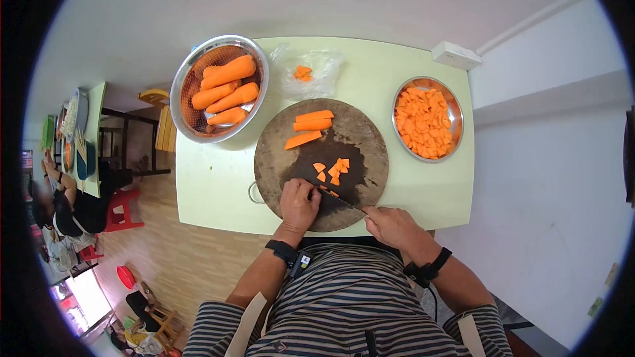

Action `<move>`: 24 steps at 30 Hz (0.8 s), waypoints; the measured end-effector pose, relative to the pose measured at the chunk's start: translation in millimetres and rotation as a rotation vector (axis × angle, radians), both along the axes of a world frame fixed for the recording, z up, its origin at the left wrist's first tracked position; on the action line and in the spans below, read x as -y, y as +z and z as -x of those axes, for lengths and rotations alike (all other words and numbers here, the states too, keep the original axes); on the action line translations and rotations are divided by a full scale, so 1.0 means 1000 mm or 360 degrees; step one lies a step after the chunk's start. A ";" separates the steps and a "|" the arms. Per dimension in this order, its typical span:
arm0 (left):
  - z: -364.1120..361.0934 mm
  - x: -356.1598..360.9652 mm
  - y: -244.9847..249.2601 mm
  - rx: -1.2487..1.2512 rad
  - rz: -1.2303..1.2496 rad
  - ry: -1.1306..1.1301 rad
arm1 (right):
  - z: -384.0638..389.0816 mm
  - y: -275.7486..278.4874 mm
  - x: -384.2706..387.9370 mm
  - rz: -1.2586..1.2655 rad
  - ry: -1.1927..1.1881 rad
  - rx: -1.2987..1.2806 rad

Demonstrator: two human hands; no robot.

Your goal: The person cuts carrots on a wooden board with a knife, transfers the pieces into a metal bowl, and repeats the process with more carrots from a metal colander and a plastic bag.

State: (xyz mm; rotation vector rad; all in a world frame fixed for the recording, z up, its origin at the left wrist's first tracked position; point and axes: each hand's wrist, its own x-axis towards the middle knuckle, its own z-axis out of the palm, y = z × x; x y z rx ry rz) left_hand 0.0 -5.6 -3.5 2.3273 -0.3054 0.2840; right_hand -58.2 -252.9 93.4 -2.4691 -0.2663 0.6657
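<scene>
My right hand point(395, 226) is closed around the handle of a knife point(345, 203), whose dark blade points up and left across the round wooden chopping board point(278, 152). Beside the blade, my left hand point(299, 203) has its fingers curled down on the board, pressing a piece of carrot that they mostly hide. A few thin orange bits lie along the knife. Just beyond it are several cut carrot slices point(339, 170). Farther up the board rest three long carrot pieces point(313, 124).
A steel colander point(177, 102) with whole peeled carrots stands at the left, near a clear plastic bag point(327, 66) holding carrot bits. On the right, a steel bowl point(458, 129) contains chopped carrot. A seated person point(79, 201) is at another table, far left.
</scene>
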 end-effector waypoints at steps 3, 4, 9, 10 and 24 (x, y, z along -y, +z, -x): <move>-0.002 -0.002 -0.002 -0.0024 0.0016 0.0034 | -0.001 0.000 0.002 -0.0031 -0.0001 0.0032; -0.003 -0.004 -0.004 -0.0017 0.0010 0.0035 | -0.002 0.001 0.002 -0.0040 0.0001 0.0050; -0.032 -0.016 0.021 -0.0249 0.0327 0.0288 | -0.005 0.003 0.007 -0.0040 0.0031 0.0022; -0.045 -0.017 0.033 -0.0223 0.0320 0.0292 | -0.005 0.002 0.007 -0.0052 0.0022 0.0017; -0.264 0.006 0.062 -0.0094 -0.0041 0.0177 | -0.014 -0.001 0.015 -0.0032 0.0086 0.0103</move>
